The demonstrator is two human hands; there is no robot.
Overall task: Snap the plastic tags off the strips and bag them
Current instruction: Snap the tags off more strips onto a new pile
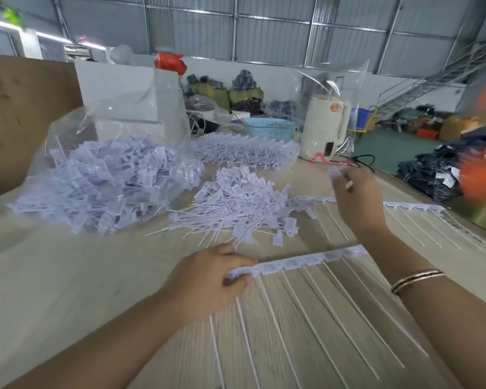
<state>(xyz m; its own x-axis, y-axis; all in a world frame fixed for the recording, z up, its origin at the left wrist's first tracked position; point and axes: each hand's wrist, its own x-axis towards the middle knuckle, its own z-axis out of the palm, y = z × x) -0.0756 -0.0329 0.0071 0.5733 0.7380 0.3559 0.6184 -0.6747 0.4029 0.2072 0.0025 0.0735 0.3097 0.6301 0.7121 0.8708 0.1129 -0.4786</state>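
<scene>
A white strip of plastic tags (306, 261) with long thin tails lies across the table in front of me. My left hand (208, 279) grips its left end. My right hand (357, 197) is raised above a second strip (413, 204) farther back; it is blurred, and something small and white shows at its fingertips. A loose heap of snapped-off tags (236, 206) sits in the middle of the table. To the left, a clear plastic bag (110, 175) lies open, full of tags.
A stack of uncut strips (247, 150) lies at the back, by a blue basket (268, 130) and a white kettle (324, 127) behind clear film. A white box (127, 91) and cardboard (26, 108) stand at the left. The table edge runs along the right.
</scene>
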